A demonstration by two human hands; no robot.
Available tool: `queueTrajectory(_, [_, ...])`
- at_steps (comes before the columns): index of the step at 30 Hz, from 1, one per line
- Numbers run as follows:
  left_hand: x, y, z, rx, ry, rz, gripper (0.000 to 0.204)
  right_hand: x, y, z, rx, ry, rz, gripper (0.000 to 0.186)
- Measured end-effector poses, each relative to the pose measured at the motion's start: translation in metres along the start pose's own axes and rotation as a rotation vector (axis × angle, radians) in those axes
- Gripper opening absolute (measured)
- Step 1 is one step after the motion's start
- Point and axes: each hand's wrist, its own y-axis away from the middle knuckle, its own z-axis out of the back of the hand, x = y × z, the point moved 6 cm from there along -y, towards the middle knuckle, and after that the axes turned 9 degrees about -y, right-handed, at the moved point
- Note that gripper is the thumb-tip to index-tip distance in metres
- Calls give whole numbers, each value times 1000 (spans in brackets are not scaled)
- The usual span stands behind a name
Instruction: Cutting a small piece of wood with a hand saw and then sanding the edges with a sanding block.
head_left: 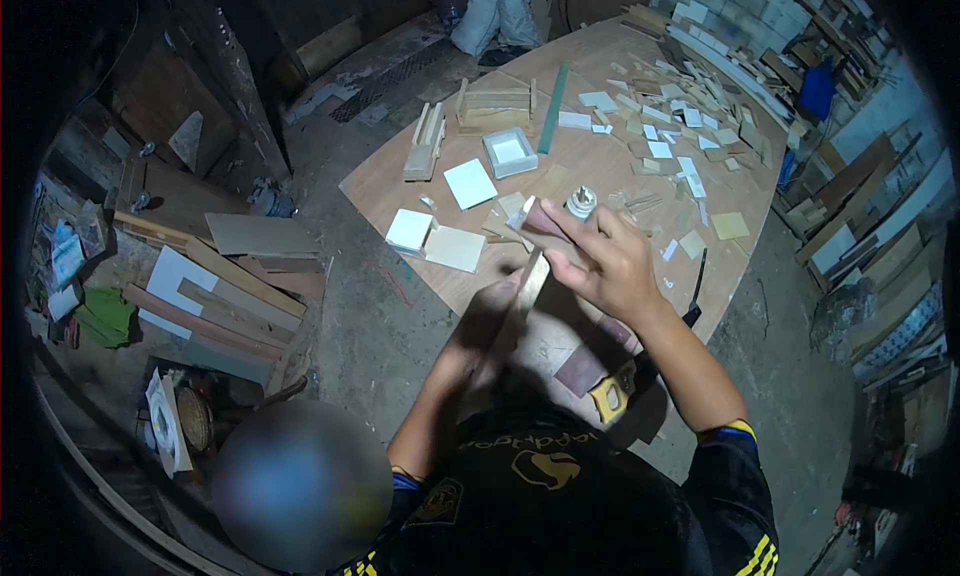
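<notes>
My right hand (612, 258) has its fingers closed around a reddish-brown piece that looks like sandpaper (545, 218), held above a thin wooden piece (530, 281). My left hand (488, 311), partly in shadow, grips that wooden piece from below. A small white bottle (581, 198) is just behind my right fingers. Below my hands on the table lie another reddish sheet (585, 371) and a yellow-handled saw (610, 401). White square pieces (470, 184) and a small shallow box (509, 152) sit farther back.
The wooden table (380, 171) carries a green strip (553, 106), wooden assemblies (495, 101) and several scattered offcuts (690, 116). Stacked boards (220, 306) lie at left, others (860, 226) lean at right. White sacks (480, 16) stand behind. A blurred round patch covers the lower left.
</notes>
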Motion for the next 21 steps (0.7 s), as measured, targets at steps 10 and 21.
queueTrajectory(10, [-17, 0, 8, -170, -506, -105, 34, 20, 40, -59, 120, -620, -151, 15])
queueTrajectory(21, [-16, -13, 3, -162, -94, -92, 37, 49, 13, -40, 232, -209, -7, 17])
